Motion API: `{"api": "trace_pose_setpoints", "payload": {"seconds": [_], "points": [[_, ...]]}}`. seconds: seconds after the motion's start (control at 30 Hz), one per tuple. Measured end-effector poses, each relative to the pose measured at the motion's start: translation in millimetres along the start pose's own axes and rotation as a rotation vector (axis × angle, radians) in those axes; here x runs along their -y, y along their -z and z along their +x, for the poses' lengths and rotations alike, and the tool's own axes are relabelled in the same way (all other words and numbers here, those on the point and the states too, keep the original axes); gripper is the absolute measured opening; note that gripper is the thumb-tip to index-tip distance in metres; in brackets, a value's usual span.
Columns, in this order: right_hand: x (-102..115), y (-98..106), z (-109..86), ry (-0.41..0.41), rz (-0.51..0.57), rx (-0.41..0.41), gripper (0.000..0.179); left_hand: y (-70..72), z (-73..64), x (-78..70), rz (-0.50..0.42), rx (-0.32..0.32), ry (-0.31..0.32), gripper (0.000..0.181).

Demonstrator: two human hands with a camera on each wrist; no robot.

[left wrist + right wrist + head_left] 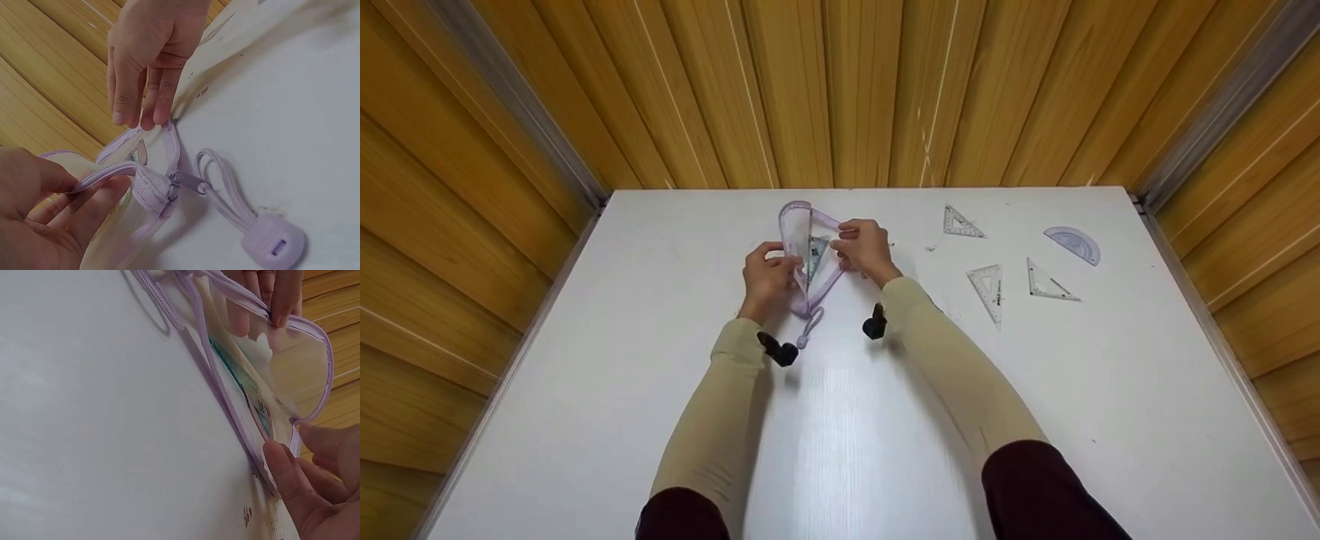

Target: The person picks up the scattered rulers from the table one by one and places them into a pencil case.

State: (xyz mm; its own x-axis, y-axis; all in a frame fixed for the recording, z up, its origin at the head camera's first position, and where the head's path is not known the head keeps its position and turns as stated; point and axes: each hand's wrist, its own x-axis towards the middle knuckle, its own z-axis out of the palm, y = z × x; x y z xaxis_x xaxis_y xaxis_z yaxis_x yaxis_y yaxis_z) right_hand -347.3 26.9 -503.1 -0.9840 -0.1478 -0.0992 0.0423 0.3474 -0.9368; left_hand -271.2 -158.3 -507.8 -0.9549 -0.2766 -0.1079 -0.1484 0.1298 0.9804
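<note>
1. Sleeves nearest us; beyond them, mid-surface, our left hand [767,276] and right hand [864,247] each pinch one lip of the pouch [808,255], spreading its mouth wide.
2. We judge one set square [817,251] packed, four tools left.
3. Out on the right: three set squares [962,223] [988,289] [1048,283], one protractor [1074,244].

Colours noted: lilac pouch on white table, wood-tone surround.
Pouch [808,255]: clear panels, lilac zip trim, lilac cord and toggle [273,242]. Table [840,420]: white. Set squares [990,289] and protractor [1074,244]: transparent, pale grey. Sleeves [960,375]: beige, maroon cuffs. Walls [840,90]: striped honey-brown slats.
</note>
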Motion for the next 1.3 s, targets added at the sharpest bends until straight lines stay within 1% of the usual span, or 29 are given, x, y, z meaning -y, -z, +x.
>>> {"api": "trace_pose_setpoints", "payload": {"seconds": [0.13,0.27,0.5,0.7,0.9,1.13,1.3], "points": [[0,4,-0.2,0.016,-0.009,0.023,0.043,-0.2,-0.6,-1.1,0.010,-0.001,0.016,0.034],[-1,9,-0.3,0.058,-0.007,0.040,0.046,-0.3,-1.0,-1.8,0.016,-0.003,0.018,0.035],[-1,21,0.7,0.143,-0.027,0.028,0.047,1.4,1.6,-0.4,-0.036,0.015,0.005,0.038],[1,32,1.0,0.156,-0.044,0.030,0.050,3.0,0.6,-1.0,-0.025,0.002,0.026,0.037],[-2,43,-0.8,0.192,-0.088,-0.003,0.055,3.0,-0.6,-0.3,-0.016,-0.008,0.036,0.037],[-5,60,0.2,0.229,-0.171,-0.051,0.062,2.3,-0.5,0.1,-0.020,-0.013,0.014,0.037],[-9,72,1.7,0.237,-0.175,-0.071,0.072,3.1,-0.6,0.7,-0.019,-0.008,0.002,0.035]]}}
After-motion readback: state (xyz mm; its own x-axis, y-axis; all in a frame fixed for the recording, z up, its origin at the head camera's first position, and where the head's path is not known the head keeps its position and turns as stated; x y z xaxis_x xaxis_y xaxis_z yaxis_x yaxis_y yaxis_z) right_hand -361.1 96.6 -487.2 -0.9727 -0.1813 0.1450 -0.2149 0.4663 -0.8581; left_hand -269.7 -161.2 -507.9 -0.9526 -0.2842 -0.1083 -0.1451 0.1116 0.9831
